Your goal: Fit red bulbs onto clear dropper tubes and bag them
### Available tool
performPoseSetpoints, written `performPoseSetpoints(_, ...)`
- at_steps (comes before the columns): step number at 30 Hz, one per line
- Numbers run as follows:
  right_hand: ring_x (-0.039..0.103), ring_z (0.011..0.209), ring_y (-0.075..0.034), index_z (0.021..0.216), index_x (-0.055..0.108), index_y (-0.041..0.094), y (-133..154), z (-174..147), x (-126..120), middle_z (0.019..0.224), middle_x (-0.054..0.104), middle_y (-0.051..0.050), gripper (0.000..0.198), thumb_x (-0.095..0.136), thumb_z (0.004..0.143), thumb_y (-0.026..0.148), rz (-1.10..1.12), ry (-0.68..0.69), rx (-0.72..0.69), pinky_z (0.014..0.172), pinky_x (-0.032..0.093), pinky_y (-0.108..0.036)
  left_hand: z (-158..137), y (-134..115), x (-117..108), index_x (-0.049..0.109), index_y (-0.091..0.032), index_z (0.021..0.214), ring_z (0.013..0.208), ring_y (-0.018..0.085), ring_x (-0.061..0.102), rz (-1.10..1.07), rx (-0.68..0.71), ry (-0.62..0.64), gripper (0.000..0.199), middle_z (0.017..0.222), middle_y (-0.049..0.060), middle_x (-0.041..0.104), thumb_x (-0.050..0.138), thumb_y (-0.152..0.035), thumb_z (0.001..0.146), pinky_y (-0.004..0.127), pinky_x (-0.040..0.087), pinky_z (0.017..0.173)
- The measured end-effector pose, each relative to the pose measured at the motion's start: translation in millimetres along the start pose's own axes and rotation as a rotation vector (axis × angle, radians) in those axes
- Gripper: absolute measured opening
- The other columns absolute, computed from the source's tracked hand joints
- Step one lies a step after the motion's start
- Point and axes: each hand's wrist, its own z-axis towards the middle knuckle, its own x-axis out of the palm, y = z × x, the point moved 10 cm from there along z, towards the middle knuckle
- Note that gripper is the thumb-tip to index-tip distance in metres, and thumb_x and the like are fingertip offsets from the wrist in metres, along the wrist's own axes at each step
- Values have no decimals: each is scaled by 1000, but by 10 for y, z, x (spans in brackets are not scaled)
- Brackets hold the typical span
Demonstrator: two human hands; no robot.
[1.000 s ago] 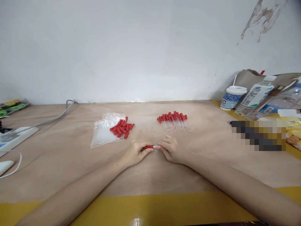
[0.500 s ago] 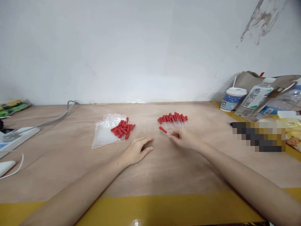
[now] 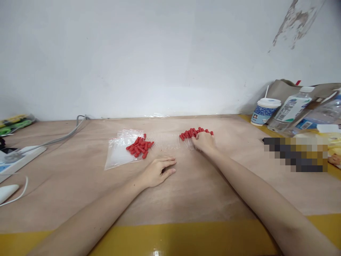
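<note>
The droppers [image 3: 189, 134] point red ends to the wall [image 3: 170, 64]; left hand [image 3: 159, 172] is relaxed, empty; grip of right hand [image 3: 204, 142] is unclear.

Bare right hand [image 3: 204, 141] covers part of row of red-bulbed thin clear droppers [image 3: 189, 134], fingers curled down, fingertips hidden; bare left hand [image 3: 160, 172] rests on yellow-edged brown tabletop [image 3: 186, 199], thumb and fingers parted; loose red bulb-shaped caps [image 3: 139, 146] lie heaped partly on clear plastic zip bags [image 3: 117, 155]; thin clear tubes [image 3: 170, 146] lie between; blue-and-white lidded cup [image 3: 263, 114] stands near clear white-capped bottle [image 3: 293, 108]
</note>
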Motion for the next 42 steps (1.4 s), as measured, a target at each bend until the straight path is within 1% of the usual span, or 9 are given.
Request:
performPoseSetpoints(4, 57, 72, -21, 55, 60, 18, 70, -28, 18, 64, 63, -6, 32, 45, 77, 36, -40, -3, -41, 80, 30, -37, -4, 10, 7, 57, -19, 116, 115, 21, 49, 16, -11, 8, 35, 119, 8, 58, 48, -33, 86, 39, 41, 98)
performPoseSetpoints(10, 58, 73, -20, 66, 63, 18, 495, -146, 99, 70, 65, -6, 35, 39, 83, 38, -44, 42, -170, 78, 26, -36, 1, -2, 11, 57, -18, 117, 115, 20, 50, 29, -9, 16, 36, 118, 6, 59, 47, -34, 87, 36, 40, 98)
performPoseSetpoints(20, 60, 79, -24, 80, 66, 14, 655, -73, 324, 80, 67, -12, 26, 44, 79, 29, -76, 171, -74, 77, 30, -37, 2, -20, 8, 58, -19, 115, 112, 21, 52, 17, 19, 7, 33, 116, 8, 60, 47, -32, 87, 37, 42, 95)
performPoseSetpoints(23, 60, 79, -23, 75, 66, 15, 620, -187, 278, 79, 67, -10, 22, 48, 77, 28, -60, 206, -91, 75, 32, -34, -26, -50, -72, 62, -20, 108, 105, 21, 55, 50, 31, -91, 27, 113, 8, 60, 49, -28, 85, 36, 44, 90)
performPoseSetpoints(27, 59, 73, -21, 64, 63, 17, 525, -470, 122, 73, 67, -8, 17, 50, 72, 23, -45, 249, -164, 68, 32, -31, -92, 0, -345, 66, -20, 90, 94, 20, 54, 179, -22, -342, 16, 100, 7, 59, 54, -26, 81, 37, 43, 85)
performPoseSetpoints(31, 56, 65, -19, 59, 60, 20, 381, -711, -12, 66, 65, -3, 13, 51, 68, 22, -24, 320, -235, 62, 30, -30, -54, 336, -740, 65, -18, 78, 86, 21, 51, 338, -254, -478, 14, 85, 6, 56, 56, -28, 77, 36, 42, 81)
performPoseSetpoints(34, 54, 62, -16, 63, 61, 21, 314, -798, -30, 66, 64, 0, 8, 54, 67, 23, 47, 368, -263, 61, 29, -28, 95, 691, -1051, 67, -19, 79, 90, 24, 50, 477, -450, -441, 16, 83, 7, 55, 55, -29, 76, 36, 40, 83)
performPoseSetpoints(38, 53, 63, -15, 70, 58, 19, 285, -828, -11, 69, 63, -1, 18, 59, 69, 37, 158, 303, -236, 61, 30, -27, 317, 1181, -1280, 68, -20, 85, 101, 30, 46, 691, -700, -263, 20, 98, 12, 55, 56, -31, 73, 41, 35, 84)
performPoseSetpoints(42, 52, 64, -15, 70, 56, 18, 296, -873, 42, 66, 61, -1, 23, 54, 77, 41, 168, 192, -226, 63, 30, -28, 526, 1498, -1160, 68, -20, 91, 108, 34, 40, 800, -735, -41, 29, 109, 16, 53, 57, -40, 72, 46, 29, 86)
